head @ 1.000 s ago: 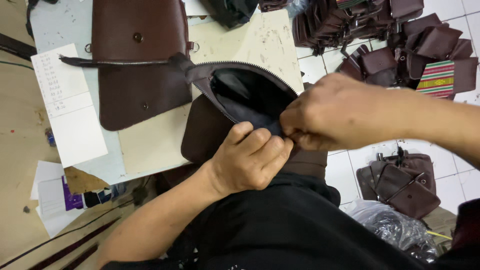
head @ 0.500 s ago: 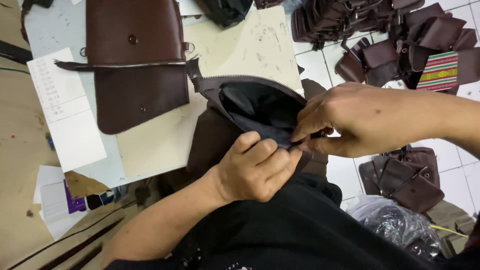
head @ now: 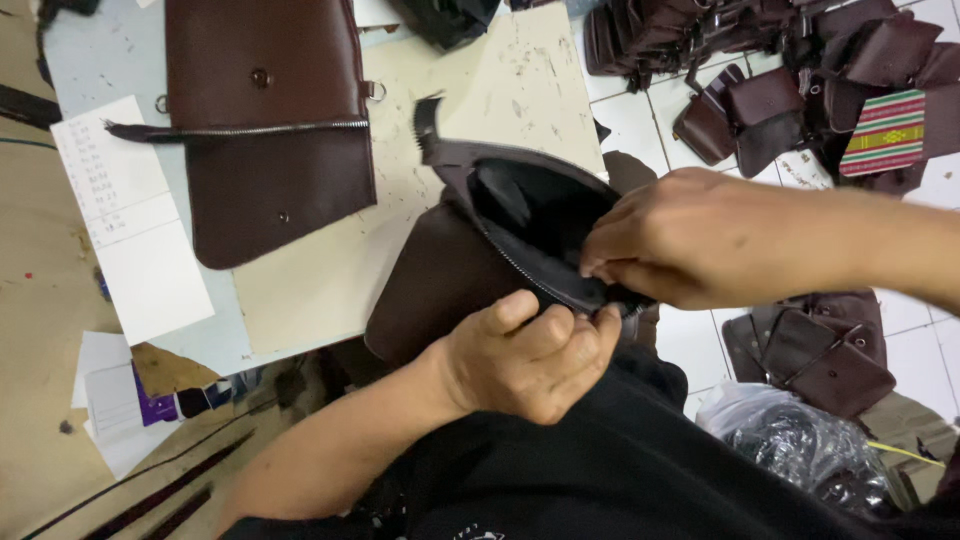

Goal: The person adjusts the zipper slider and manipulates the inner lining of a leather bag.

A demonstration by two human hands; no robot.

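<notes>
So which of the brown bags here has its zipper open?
The brown bag held between the left hand and right hand, its black lining showing. The flat bag on the table is zipped shut; the floor pile is untouched.

The right hand (head: 690, 240) has its fingertips tucked out of sight inside the brown pouch (head: 450, 280); the left hand (head: 525, 355) covers the zipper's end; the loose zipper tail blurs; the bags on the floor (head: 760, 50) run past the top edge.

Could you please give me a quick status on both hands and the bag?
Left hand and right hand both grip the dark brown leather bag at its open zipper edge. Black lining showing. Nothing in the way.
</notes>
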